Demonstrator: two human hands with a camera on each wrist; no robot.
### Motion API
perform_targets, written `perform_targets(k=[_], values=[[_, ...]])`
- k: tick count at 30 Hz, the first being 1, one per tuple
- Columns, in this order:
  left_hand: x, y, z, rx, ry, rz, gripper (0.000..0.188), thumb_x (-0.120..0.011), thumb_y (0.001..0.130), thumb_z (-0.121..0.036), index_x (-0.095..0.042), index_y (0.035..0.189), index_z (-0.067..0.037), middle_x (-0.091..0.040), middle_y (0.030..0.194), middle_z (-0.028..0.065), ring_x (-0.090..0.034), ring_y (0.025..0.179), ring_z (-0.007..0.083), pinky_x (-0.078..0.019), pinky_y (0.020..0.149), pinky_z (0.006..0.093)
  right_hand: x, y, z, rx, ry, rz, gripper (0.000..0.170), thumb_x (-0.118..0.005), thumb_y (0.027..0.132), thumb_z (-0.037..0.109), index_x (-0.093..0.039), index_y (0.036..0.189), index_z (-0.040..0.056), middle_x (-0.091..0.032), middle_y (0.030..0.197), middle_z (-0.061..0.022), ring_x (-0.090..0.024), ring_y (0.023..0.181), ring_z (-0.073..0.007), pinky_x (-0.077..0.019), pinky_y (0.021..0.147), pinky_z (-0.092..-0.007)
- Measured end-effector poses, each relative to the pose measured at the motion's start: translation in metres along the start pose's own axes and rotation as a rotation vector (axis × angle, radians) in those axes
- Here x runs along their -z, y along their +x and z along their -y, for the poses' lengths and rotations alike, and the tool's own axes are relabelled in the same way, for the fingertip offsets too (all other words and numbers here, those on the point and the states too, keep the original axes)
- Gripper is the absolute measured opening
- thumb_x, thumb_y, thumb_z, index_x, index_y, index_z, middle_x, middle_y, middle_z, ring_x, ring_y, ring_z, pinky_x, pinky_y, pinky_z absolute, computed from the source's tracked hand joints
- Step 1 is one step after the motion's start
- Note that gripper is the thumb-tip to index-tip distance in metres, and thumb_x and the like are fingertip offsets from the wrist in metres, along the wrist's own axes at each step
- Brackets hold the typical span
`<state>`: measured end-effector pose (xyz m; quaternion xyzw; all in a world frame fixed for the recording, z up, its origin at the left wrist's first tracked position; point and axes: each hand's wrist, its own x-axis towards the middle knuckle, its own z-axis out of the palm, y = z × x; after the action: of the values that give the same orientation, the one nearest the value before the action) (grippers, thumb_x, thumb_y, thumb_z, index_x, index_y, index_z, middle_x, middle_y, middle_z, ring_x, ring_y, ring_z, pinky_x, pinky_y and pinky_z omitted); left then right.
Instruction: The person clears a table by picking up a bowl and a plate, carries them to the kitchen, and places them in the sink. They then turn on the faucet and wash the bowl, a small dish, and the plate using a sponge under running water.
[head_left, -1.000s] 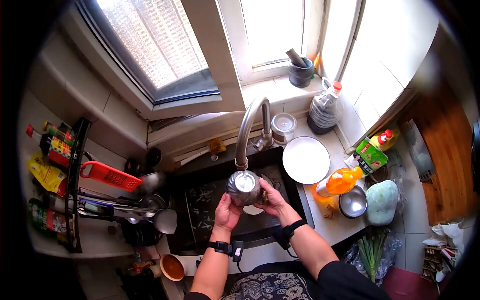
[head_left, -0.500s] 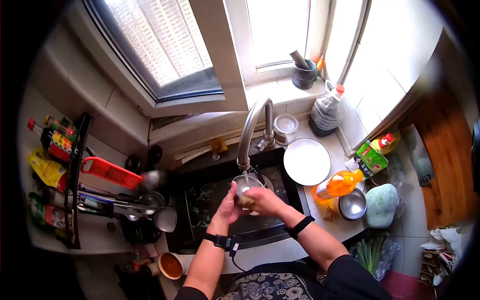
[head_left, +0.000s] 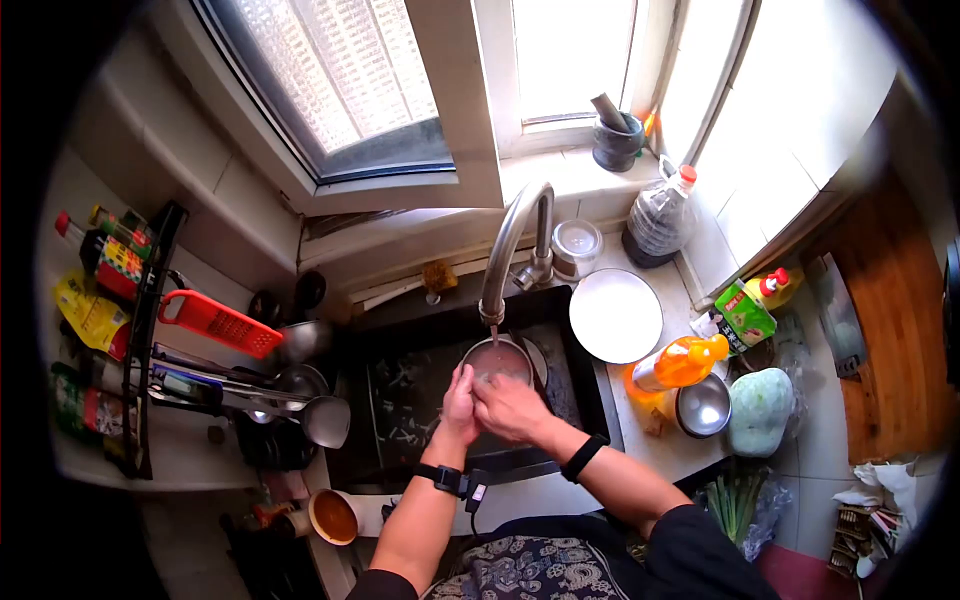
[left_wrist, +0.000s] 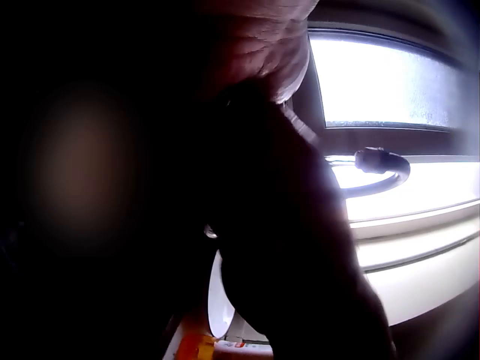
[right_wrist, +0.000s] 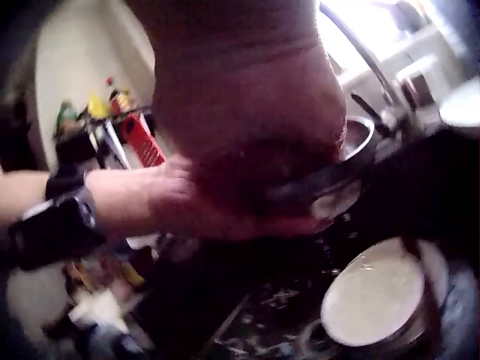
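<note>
Left forearm point(head_left: 412, 525): bare, reaching forward, slightly inward.
Right forearm point(head_left: 622, 482): bare, slanting inward toward the left hand.
Left hand point(head_left: 459, 408): thumb up; fingers mostly hidden in head view.
Right hand point(head_left: 512, 408): back uppermost, fingertips hidden.
Hand spacing: close together; contact unclear.
Wrists: well apart.

A: Where is the light?
B: Daylight floods the window point(head_left: 573, 60) at 11 and 1 o'clock in the head view, bleaching the tiled wall point(head_left: 815, 110) at 2 o'clock; the black sink point(head_left: 360, 460) lies dim. Wide-angle distortion bends the edges into a black rim.
A: And the wrist views?
B: The left is mostly blackness, with glare at 2 o'clock and an out-of-focus brownish patch at 9. The right is soft, the right hand point(right_wrist: 247, 127) shadowed, glare bursting at 1 o'clock.
</note>
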<state>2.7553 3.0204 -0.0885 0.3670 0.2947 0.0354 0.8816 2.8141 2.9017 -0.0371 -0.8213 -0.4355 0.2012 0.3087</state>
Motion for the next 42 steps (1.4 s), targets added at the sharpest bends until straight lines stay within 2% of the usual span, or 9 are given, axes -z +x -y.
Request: perform_targets(k=[3,9,12,15,18,25,29,35,42], values=[[0.022,0.021,0.001,0.025,-0.044,0.014,0.037,-0.04,0.098,-0.032,-0.05,0.123,-0.007,-0.059,0.116,0.0102,-0.058,0.104,0.0236,-0.0462,0.091,0.0387,-0.032,0.007,-0.008,0.017,0.228,-0.125,0.034,-0.048,0.086,0.026,-0.054,0.112,0.0058,-0.056,0.104,-0.021,-0.053,0.1,-0.0394,-0.0412,0.088,-0.049],[0.027,0.02,-0.024,0.072,0.346,-0.057,0.033,-0.047,0.091,-0.017,-0.051,0.122,-0.007,-0.06,0.11,0.0078,-0.057,0.098,0.0194,-0.0478,0.084,0.0339,-0.015,-0.007,-0.04,0.376,-0.693,-0.08,0.025,-0.053,0.083,0.019,-0.059,0.106,0.0124,-0.053,0.116,-0.0121,-0.047,0.118,-0.0315,-0.034,0.101,-0.0448],[-0.004,0.015,-0.013,-0.003,0.351,-0.307,0.039,-0.045,0.083,-0.011,-0.05,0.12,-0.003,-0.058,0.102,0.0086,-0.055,0.09,0.0199,-0.0475,0.079,0.0344,-0.036,0.001,-0.024,-0.053,-0.032,0.105,0.027,-0.051,0.084,0.013,-0.055,0.109,0.0041,-0.051,0.121,-0.0197,-0.05,0.112,-0.0389,-0.0429,0.094,-0.0449],[0.025,0.031,-0.004,0.015,0.403,-0.278,0.034,-0.044,0.08,-0.009,-0.053,0.112,-0.003,-0.061,0.093,0.0091,-0.06,0.084,0.0223,-0.0511,0.074,0.0378,-0.049,-0.003,-0.032,0.217,0.105,-0.08,0.029,-0.053,0.084,0.015,-0.056,0.113,0.0091,-0.049,0.125,-0.0179,-0.049,0.115,-0.0382,-0.043,0.096,-0.0428],[0.038,0.025,-0.03,0.267,0.496,-0.049,0.044,-0.048,0.077,-0.01,-0.048,0.121,-0.005,-0.056,0.096,0.0099,-0.058,0.078,0.023,-0.0533,0.07,0.04,-0.016,-0.008,-0.052,0.468,-0.617,-0.079,0.028,-0.059,0.081,0.023,-0.059,0.109,0.0165,-0.05,0.122,-0.0137,-0.049,0.116,-0.0303,-0.0416,0.096,-0.0395],[0.022,0.025,0.003,-0.036,0.315,-0.166,0.052,-0.048,0.079,-0.011,-0.041,0.13,-0.008,-0.055,0.108,0.01,-0.054,0.096,0.0208,-0.0484,0.077,0.0356,-0.04,0.001,-0.031,0.064,0.191,-0.012,0.027,-0.062,0.08,0.019,-0.059,0.106,0.0133,-0.056,0.114,-0.0142,-0.058,0.1,-0.0347,-0.0481,0.083,-0.0469],[0.04,0.017,-0.037,0.208,0.473,0.01,0.032,-0.047,0.078,-0.009,-0.056,0.108,-0.003,-0.058,0.084,0.0091,-0.058,0.081,0.02,-0.0512,0.072,0.0364,-0.001,-0.011,-0.048,0.456,-0.553,-0.01,0.025,-0.053,0.083,0.022,-0.062,0.106,0.0232,-0.054,0.116,-0.0071,-0.048,0.116,-0.0249,-0.0355,0.099,-0.0468],[-0.014,0.007,-0.002,-0.178,0.23,-0.297,0.042,-0.053,0.082,-0.012,-0.046,0.123,-0.006,-0.056,0.109,0.0101,-0.058,0.091,0.022,-0.0493,0.08,0.0352,-0.035,0.002,-0.02,-0.007,0.073,-0.165,0.021,-0.061,0.078,0.013,-0.06,0.1,0.012,-0.058,0.094,-0.0154,-0.058,0.093,-0.035,-0.0462,0.081,-0.0446],[0.022,0.009,-0.037,0.226,0.314,-0.053,0.041,-0.047,0.08,-0.009,-0.048,0.12,-0.008,-0.06,0.1,0.0093,-0.061,0.087,0.0223,-0.0539,0.073,0.0377,-0.012,-0.01,-0.052,0.331,-0.359,-0.05,0.03,-0.059,0.08,0.02,-0.058,0.11,0.0196,-0.056,0.109,-0.0141,-0.057,0.102,-0.0323,-0.0401,0.091,-0.0503]])
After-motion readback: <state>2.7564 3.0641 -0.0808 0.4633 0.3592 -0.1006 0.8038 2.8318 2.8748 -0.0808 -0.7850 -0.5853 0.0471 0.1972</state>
